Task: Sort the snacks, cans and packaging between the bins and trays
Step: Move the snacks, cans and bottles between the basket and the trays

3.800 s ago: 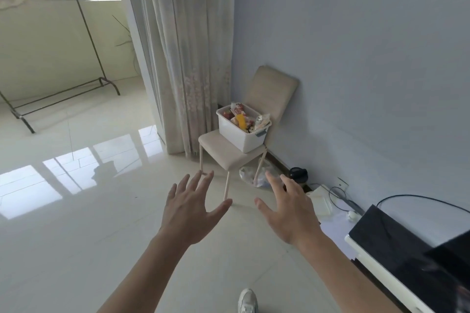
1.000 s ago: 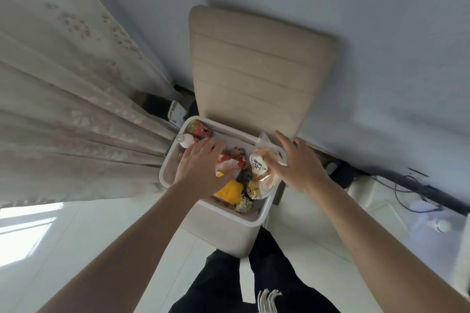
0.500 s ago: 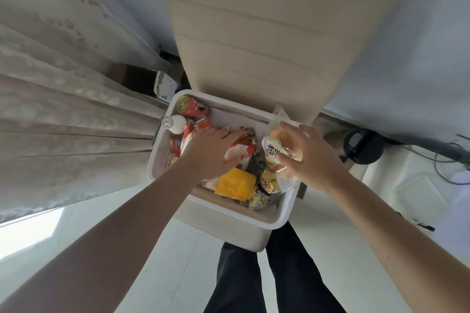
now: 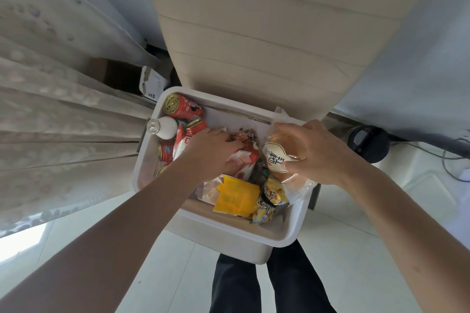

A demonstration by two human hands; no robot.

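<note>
Our right hand (image 4: 318, 152) curls round the bagged bun (image 4: 277, 157) at the right side of the bin (image 4: 229, 226). We judge it light, soft and crushable in a slippery wrap, so we hold its body gently. Our left hand (image 4: 211, 150) lies on the red snack packet (image 4: 244, 160) mid-bin; we cannot tell if it grips.

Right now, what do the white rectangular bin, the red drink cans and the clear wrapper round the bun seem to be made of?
White rectangular bin: plastic by the look, smooth and matte, with a moulded rounded rim.
Red drink cans: probably aluminium, with printed sides and shiny gold tops.
Clear wrapper, pinched by the right hand: thin glossy plastic film, see-through and crinkled.
</note>
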